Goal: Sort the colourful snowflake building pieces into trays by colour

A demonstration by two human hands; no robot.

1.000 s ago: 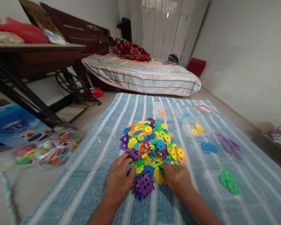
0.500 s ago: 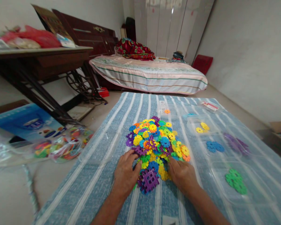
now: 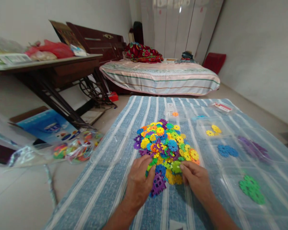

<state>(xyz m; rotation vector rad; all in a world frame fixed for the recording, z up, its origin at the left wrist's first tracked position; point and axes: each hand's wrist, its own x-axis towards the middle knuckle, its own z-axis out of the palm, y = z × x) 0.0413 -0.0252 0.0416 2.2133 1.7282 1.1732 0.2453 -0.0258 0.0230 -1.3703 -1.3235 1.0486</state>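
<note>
A heap of colourful plastic flower-shaped discs (image 3: 172, 146) lies in the middle of the striped cloth. Among them are purple square lattice pieces, one of which (image 3: 158, 184) sits at the near edge. My right hand (image 3: 198, 179) pinches a green flower disc (image 3: 176, 166) between thumb and fingers at the near right of the heap. At the near left side, my left hand (image 3: 139, 179) rests against the pieces, thumb and forefinger apart. Green pieces show between them; whether it grips any is hard to see.
To the right stand clear plastic trays with green discs (image 3: 251, 189), blue discs (image 3: 227, 150), yellow discs (image 3: 213, 130) and purple pieces (image 3: 253, 148). An orange disc (image 3: 175, 114) lies farther back. Bagged colourful items (image 3: 79, 150) are on the floor at left, below a sewing table (image 3: 62, 65).
My right hand has drawn back slightly from the heap, and a green disc now shows in its fingers. My left hand stays at the near left edge. The camera view has turned a little left.
</note>
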